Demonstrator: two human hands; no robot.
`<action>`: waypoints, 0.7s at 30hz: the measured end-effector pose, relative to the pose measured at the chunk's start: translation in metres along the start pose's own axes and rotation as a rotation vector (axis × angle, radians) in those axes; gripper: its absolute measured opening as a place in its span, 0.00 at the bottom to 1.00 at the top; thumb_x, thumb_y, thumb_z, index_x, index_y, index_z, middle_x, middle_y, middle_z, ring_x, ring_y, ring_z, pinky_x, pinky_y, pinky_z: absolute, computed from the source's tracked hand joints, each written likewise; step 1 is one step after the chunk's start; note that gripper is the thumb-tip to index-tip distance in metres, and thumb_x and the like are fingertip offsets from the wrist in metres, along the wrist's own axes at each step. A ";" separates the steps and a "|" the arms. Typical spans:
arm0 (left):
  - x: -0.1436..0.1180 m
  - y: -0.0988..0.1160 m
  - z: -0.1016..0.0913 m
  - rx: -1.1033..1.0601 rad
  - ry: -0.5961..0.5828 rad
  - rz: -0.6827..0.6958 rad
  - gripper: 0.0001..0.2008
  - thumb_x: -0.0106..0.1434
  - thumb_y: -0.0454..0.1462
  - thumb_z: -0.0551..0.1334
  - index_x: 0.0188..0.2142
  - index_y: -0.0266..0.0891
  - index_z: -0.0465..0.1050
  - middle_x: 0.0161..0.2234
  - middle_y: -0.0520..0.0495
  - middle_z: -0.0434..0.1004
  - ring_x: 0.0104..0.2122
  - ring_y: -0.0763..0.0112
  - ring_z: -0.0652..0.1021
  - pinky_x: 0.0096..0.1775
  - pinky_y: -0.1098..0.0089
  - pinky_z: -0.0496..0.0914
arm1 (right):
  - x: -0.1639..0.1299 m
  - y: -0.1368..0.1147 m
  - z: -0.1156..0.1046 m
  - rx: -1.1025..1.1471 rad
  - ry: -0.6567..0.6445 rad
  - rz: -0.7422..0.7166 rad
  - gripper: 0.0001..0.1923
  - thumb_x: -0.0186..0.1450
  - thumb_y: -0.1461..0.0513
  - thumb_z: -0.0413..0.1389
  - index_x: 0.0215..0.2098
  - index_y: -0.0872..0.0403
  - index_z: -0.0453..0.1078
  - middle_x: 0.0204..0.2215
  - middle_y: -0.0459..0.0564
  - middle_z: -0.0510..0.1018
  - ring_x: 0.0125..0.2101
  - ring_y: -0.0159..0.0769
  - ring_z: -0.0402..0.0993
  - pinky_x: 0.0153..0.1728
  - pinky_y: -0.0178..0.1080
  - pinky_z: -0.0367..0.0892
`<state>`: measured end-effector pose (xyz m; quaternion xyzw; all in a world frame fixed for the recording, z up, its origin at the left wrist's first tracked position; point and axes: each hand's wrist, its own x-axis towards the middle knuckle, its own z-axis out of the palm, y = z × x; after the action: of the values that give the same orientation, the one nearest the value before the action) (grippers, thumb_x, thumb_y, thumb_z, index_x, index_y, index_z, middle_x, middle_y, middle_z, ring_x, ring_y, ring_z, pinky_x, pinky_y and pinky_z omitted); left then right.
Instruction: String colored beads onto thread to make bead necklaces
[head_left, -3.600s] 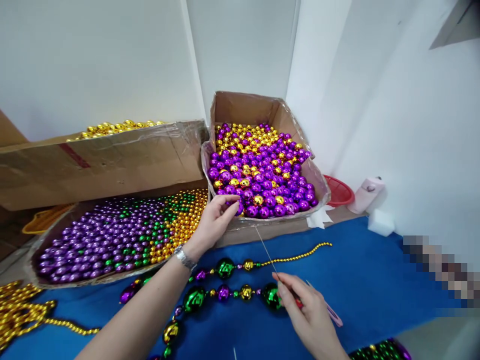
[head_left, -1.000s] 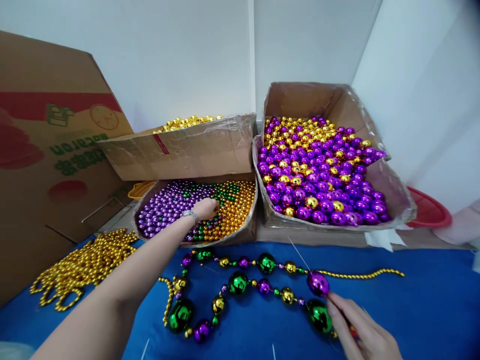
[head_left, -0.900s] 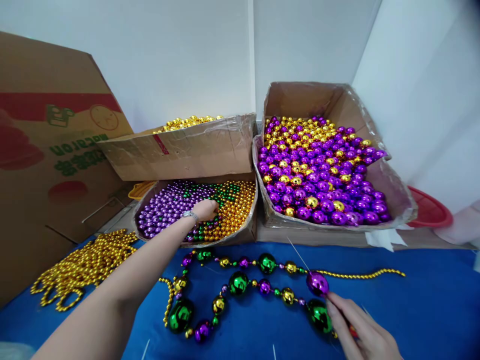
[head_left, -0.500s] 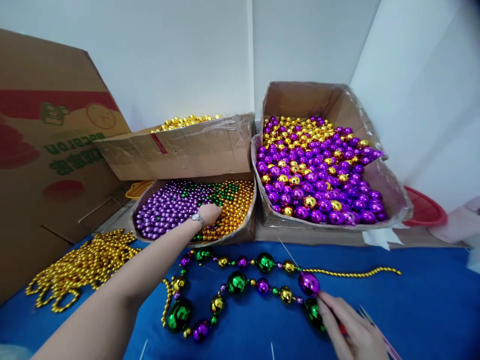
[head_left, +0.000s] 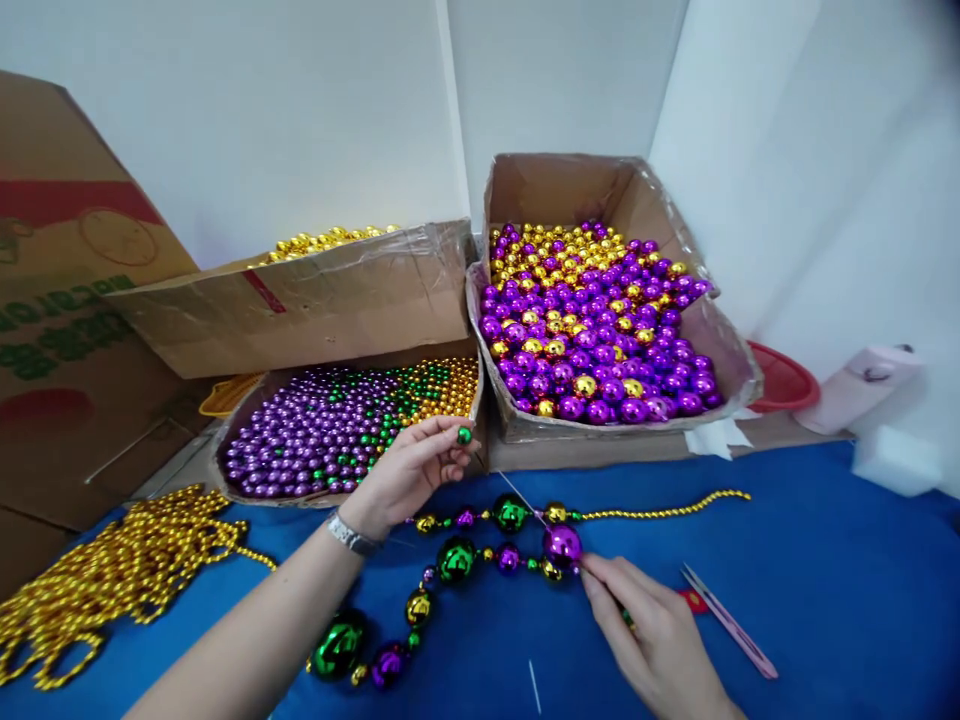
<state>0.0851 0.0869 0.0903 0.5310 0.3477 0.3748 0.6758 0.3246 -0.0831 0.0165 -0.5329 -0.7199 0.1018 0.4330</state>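
Note:
My left hand [head_left: 411, 470] pinches a small green bead [head_left: 465, 435] just in front of the low box of small purple, green and gold beads [head_left: 247, 492]. My right hand [head_left: 654, 640] holds a thin needle [head_left: 520, 498] that carries a large purple bead [head_left: 562, 544] at the end of a bead string [head_left: 442, 565] of green, purple and gold balls lying on the blue cloth [head_left: 825, 590]. The needle tip points up-left toward the green bead. A thin gold bead strand [head_left: 667, 510] trails right from the string.
A box of larger purple and gold balls [head_left: 739, 385] stands behind, and a box of gold beads [head_left: 315, 300] sits above the low one. Gold strands [head_left: 97, 580] are piled at left. Scissors with pink handles [head_left: 724, 620], a red basket [head_left: 784, 380] and a white sponge [head_left: 896, 460] lie right.
My left hand lifted out of the low box with a small green bead and came toward the needle. The right hand with the needle and purple bead shifted left.

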 end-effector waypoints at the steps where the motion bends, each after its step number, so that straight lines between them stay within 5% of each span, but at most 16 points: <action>1: -0.005 -0.004 0.010 -0.131 -0.019 -0.045 0.12 0.60 0.39 0.63 0.43 0.38 0.71 0.35 0.44 0.76 0.30 0.74 0.75 0.30 0.75 0.69 | 0.000 -0.001 0.000 0.010 -0.007 0.007 0.12 0.68 0.64 0.48 0.46 0.53 0.70 0.33 0.51 0.78 0.32 0.35 0.77 0.37 0.35 0.73; 7: -0.016 -0.018 0.040 -0.294 -0.060 -0.123 0.09 0.58 0.35 0.65 0.39 0.38 0.71 0.33 0.48 0.74 0.30 0.76 0.74 0.28 0.77 0.67 | -0.006 -0.002 -0.005 -0.011 -0.010 0.017 0.13 0.69 0.64 0.47 0.47 0.52 0.70 0.31 0.50 0.77 0.31 0.35 0.76 0.34 0.35 0.72; 21: -0.016 -0.020 0.058 -0.221 -0.057 -0.077 0.09 0.57 0.33 0.65 0.38 0.37 0.71 0.30 0.50 0.70 0.29 0.76 0.72 0.27 0.75 0.67 | -0.013 0.001 -0.021 -0.088 -0.029 0.036 0.13 0.69 0.66 0.46 0.47 0.55 0.69 0.28 0.50 0.74 0.27 0.33 0.71 0.31 0.36 0.67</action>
<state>0.1300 0.0431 0.0836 0.4500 0.3052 0.3694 0.7536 0.3413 -0.1001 0.0216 -0.5627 -0.7202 0.0853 0.3967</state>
